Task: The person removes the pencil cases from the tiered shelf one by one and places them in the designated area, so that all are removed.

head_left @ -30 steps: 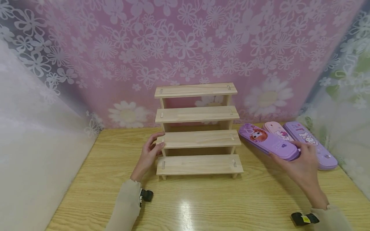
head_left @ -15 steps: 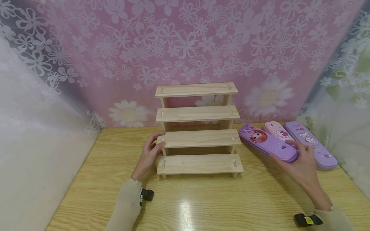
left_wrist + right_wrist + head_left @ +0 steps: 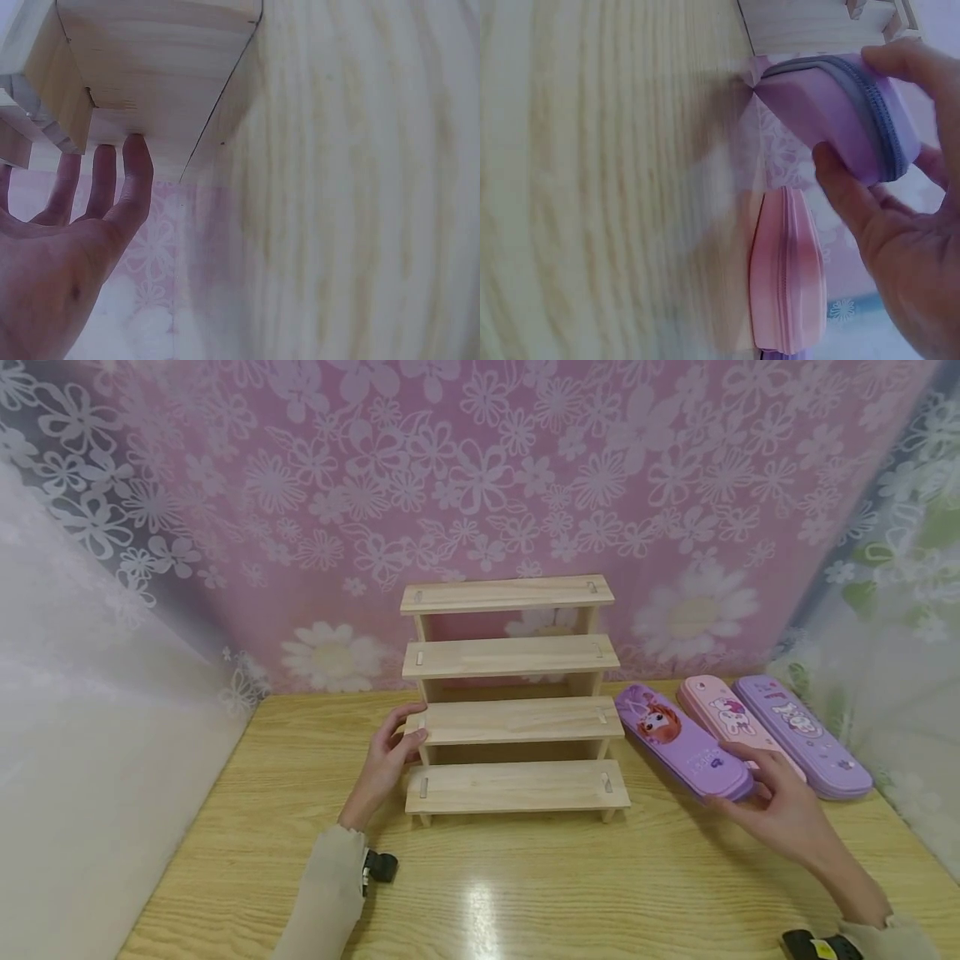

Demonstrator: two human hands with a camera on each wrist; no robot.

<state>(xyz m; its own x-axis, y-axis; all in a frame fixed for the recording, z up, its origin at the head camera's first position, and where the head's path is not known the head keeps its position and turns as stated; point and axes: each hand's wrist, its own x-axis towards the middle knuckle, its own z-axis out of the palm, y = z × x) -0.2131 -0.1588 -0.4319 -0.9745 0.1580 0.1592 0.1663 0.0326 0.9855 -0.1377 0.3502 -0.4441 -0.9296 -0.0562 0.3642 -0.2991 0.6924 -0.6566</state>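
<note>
A wooden four-step rack [image 3: 517, 718] stands at the back middle of the table [image 3: 525, 893]. My left hand [image 3: 405, 727] rests against the left end of its third step; in the left wrist view the straight fingers [image 3: 135, 172] touch the rack's side [image 3: 165, 75]. Right of the rack lies a purple pencil case [image 3: 678, 739] with a cartoon girl on it. My right hand [image 3: 742, 785] grips its near end. The right wrist view shows the thumb [image 3: 844, 187] under the case [image 3: 840, 112] and the fingers over it.
A pink pencil case [image 3: 723, 714] and a lilac one [image 3: 798, 731] lie side by side right of the purple case, near the table's right edge. A flowered pink curtain [image 3: 480, 485] hangs behind. The wood-grain table reaches toward me in front of the rack.
My right hand has drawn the purple case toward me and lowered it, so the pink case now shows in full. The left hand has stayed on the rack.
</note>
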